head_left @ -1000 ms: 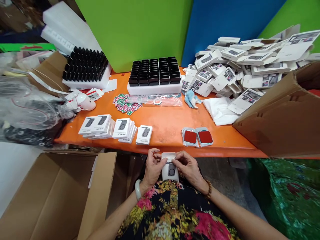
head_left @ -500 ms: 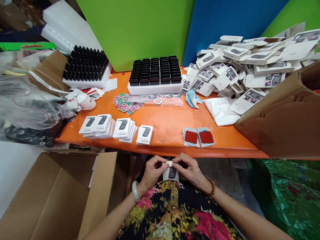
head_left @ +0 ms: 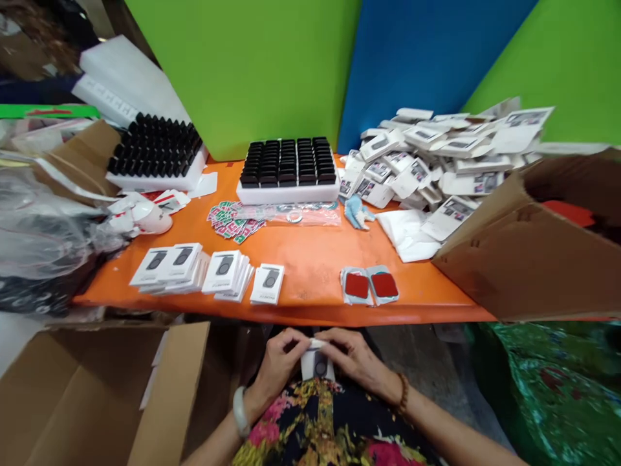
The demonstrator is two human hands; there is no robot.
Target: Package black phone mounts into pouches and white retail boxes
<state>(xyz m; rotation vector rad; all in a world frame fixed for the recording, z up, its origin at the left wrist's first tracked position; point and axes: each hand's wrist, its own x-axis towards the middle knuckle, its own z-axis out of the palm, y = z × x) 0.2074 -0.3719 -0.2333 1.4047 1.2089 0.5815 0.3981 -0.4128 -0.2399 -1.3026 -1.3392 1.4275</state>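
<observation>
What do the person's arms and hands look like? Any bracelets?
The left arm wears a smooth, pale bangle; the right arm wears a bracelet of brown beads. Otherwise they show bare, and the left hand and right hand are bare too.

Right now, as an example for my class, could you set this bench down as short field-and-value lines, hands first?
Left hand: fingers at the top of the box
Right hand: fingers at the box's top too
Box: white, dark device pictured, below the table's edge
Table: orange
Red pads: two, side by side, near the front edge
Tray: white, rows of black pieces, near the back
Carton: brown, right end
</observation>
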